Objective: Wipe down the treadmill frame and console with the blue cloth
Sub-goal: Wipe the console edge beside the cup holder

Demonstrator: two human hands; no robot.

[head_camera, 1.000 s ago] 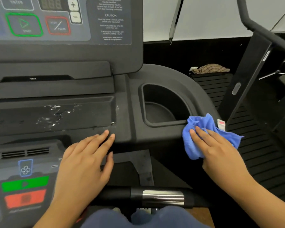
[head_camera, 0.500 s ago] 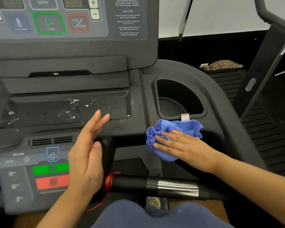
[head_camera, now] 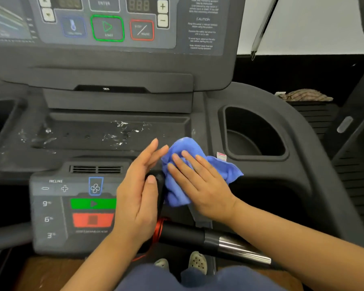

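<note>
In the head view, the right hand (head_camera: 200,185) lies flat at centre frame, fingers spread and extended, pressing the blue cloth (head_camera: 183,164) down onto the dark treadmill frame (head_camera: 267,177); it pins the cloth under the palm and does not close around it. The cloth is bunched, with a small white and red tag (head_camera: 221,156) sticking out at its right edge, and much of it is hidden beneath the hand. It sits just left of the cup holder (head_camera: 254,135), at the right end of the shallow tray (head_camera: 105,133), where pale streaks and droplets glint.

The left hand (head_camera: 139,198) is just left of the cloth, open and turned on edge, fingers straight, holding nothing; its fingertips come close to the cloth, possibly touching, though the overlap makes that hard to judge. It covers part of a black upright grip and the right edge of the lower control panel (head_camera: 72,206).

At the top, the console (head_camera: 114,28) is cut off by the frame edge, and its caution text is too blurred to read. A handlebar (head_camera: 219,240) with a silver band crosses the lower right. Two shoes (head_camera: 195,263) peek out at the bottom, partly hidden by blue-clad knees. A brown cloth (head_camera: 305,95) lies at the upper right.
</note>
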